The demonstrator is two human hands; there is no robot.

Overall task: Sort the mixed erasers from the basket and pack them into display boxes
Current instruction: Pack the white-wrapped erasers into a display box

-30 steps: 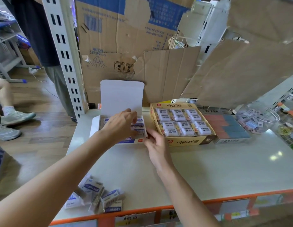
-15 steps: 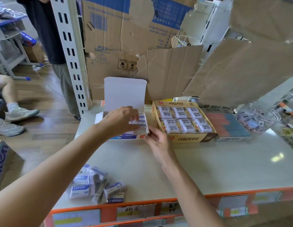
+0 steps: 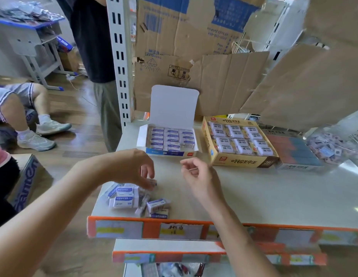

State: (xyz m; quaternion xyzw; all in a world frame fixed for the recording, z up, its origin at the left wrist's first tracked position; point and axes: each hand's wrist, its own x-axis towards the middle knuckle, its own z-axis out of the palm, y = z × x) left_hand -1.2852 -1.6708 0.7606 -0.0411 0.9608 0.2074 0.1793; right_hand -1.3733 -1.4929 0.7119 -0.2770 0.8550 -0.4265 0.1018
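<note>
A white display box with its lid up stands at the back of the shelf top, packed with rows of blue-and-white erasers. Near the front edge lies a loose pile of the same erasers. My left hand reaches down at the pile's far side, its fingertips curled on a small eraser. Beside it, my right hand hovers above the shelf top with fingers loosely curled, holding nothing.
A yellow box of wrapped white erasers sits right of the white box, then a box of red-and-blue erasers and a clear tub of small erasers. Cardboard sheets stand behind. A shelf upright and two people are at left.
Both hands left the white box and came toward me. My left hand dropped onto the loose pile; my right hand lifted off the box's front corner.
</note>
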